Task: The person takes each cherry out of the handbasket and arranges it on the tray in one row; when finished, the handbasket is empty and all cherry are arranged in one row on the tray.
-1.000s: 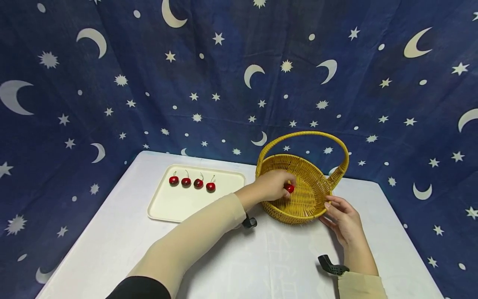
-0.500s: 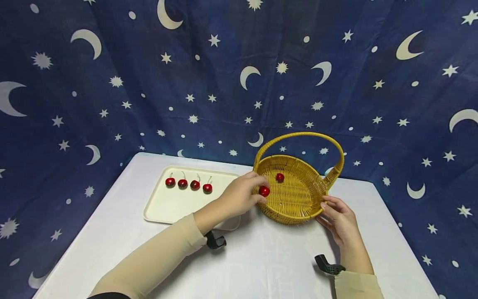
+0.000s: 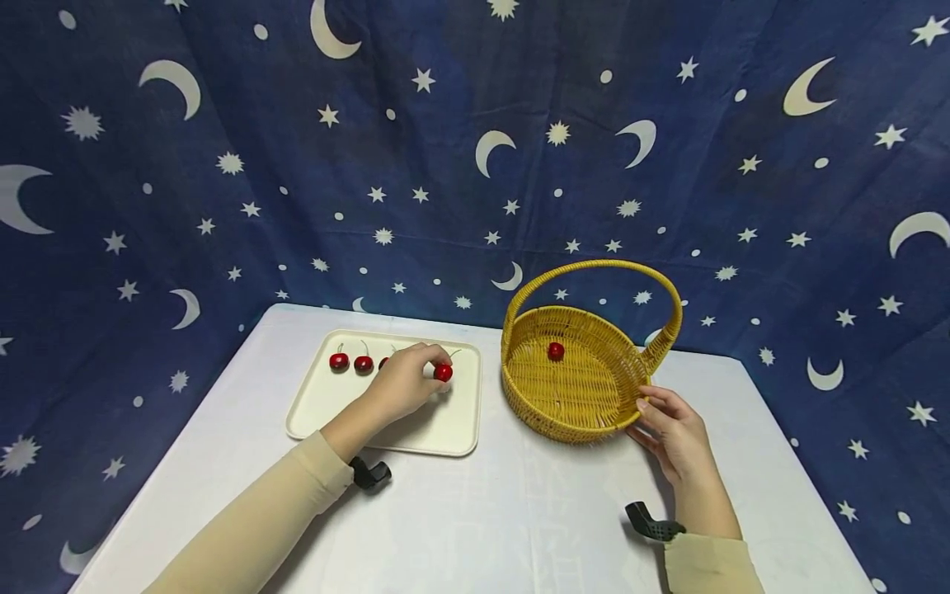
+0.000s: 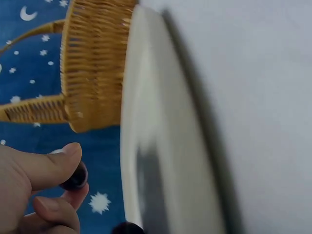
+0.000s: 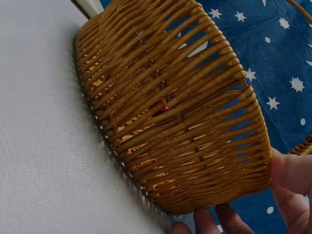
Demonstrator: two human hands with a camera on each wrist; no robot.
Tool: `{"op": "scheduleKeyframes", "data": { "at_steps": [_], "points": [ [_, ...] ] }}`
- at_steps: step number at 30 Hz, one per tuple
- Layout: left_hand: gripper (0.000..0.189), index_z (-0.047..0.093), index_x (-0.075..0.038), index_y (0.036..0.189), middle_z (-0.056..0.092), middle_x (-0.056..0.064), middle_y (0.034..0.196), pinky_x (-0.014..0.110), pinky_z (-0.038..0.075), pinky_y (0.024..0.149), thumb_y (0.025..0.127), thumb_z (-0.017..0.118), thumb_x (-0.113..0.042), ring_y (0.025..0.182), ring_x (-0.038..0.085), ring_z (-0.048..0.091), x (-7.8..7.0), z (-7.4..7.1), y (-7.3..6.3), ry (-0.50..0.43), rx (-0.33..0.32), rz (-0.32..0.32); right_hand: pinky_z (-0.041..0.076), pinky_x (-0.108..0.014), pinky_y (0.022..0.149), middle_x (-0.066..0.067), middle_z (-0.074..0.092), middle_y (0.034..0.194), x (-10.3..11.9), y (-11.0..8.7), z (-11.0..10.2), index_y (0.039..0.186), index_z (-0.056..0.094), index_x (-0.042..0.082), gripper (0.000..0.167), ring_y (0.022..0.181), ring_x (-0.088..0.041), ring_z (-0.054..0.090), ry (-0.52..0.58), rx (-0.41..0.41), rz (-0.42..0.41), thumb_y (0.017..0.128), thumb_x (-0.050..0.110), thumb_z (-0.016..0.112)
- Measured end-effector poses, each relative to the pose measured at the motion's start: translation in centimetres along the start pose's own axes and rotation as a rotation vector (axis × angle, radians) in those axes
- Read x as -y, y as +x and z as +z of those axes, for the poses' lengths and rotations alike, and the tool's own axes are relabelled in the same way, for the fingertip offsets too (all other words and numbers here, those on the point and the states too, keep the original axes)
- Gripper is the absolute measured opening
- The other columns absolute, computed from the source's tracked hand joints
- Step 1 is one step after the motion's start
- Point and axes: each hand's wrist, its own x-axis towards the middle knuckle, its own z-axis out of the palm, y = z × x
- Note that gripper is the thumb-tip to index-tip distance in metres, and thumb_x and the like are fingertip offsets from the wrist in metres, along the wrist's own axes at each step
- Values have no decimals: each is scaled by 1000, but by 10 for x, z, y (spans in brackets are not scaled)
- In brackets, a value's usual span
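Note:
My left hand (image 3: 404, 381) pinches a red cherry (image 3: 443, 373) between thumb and fingers over the right part of the cream tray (image 3: 312, 412); the left wrist view shows the same cherry (image 4: 75, 179), dark, behind the thumb. A row of cherries (image 3: 363, 365) with stems lies along the tray's back, its right end hidden by that hand. To the right stands a yellow wicker basket (image 3: 579, 433) with a tall handle, and one cherry (image 3: 556, 351) rests inside. At the basket's right rim my right hand (image 3: 679, 433) grips, thumb at the edge and fingers underneath on the outer wall.
Both tray and basket stand near the back of a table with a white cloth (image 3: 475, 520). A blue curtain (image 3: 445, 124) with moons and stars hangs behind and along both sides. The basket's handle (image 3: 594, 264) arches high above its bowl.
From inside the basket, my left hand has moved left to the tray, carrying a cherry. A cherry in the basket, hidden at first, now shows. My right hand has stayed on the rim.

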Motion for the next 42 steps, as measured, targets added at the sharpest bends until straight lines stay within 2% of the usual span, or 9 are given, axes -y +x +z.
{"op": "scheduleKeyframes", "data": {
  "at_steps": [5, 13, 22, 29, 36, 42],
  "points": [
    [28, 74, -27, 107, 73, -7, 98, 41, 53, 77, 85, 92, -24, 86, 17, 66, 10, 4, 2, 111, 26, -43, 64, -33, 91, 11, 65, 116, 0, 1, 0, 144, 63, 17, 40, 103, -8, 72, -6, -9, 3, 105, 24, 71],
    [28, 76, -27, 104, 68, -6, 93, 39, 51, 70, 82, 94, -30, 80, 17, 63, 12, 8, 9, 220, 73, -57, 64, -34, 91, 11, 65, 116, 0, 1, 0, 144, 63, 16, 40, 103, -8, 72, 2, -11, 4, 105, 23, 72],
    [31, 78, -25, 106, 68, -4, 92, 38, 50, 68, 81, 94, -32, 81, 17, 63, 11, 11, 11, 247, 89, -72, 65, -34, 90, 10, 65, 116, 0, 1, -1, 143, 64, 16, 38, 103, -8, 72, 5, -16, 3, 106, 21, 70],
    [38, 81, -25, 116, 71, -3, 97, 40, 53, 73, 81, 94, -28, 83, 18, 64, 13, 8, 9, 208, 87, -91, 65, -33, 90, 10, 66, 115, 0, 1, 1, 144, 64, 15, 40, 101, -7, 73, 15, -16, 6, 105, 22, 71],
    [32, 80, -23, 116, 73, -2, 101, 43, 56, 78, 86, 89, -21, 87, 18, 68, 14, 7, 8, 209, 78, -75, 64, -33, 89, 11, 65, 115, 1, 2, 1, 145, 63, 15, 41, 102, -8, 73, -2, -19, -2, 105, 22, 71],
    [30, 78, -18, 113, 70, -2, 97, 44, 55, 79, 86, 90, -22, 83, 19, 65, 15, 8, 8, 211, 67, -109, 64, -33, 89, 10, 65, 115, 0, 1, 1, 141, 66, 17, 36, 102, -8, 73, 10, -9, 1, 105, 20, 71]
  ]
}}
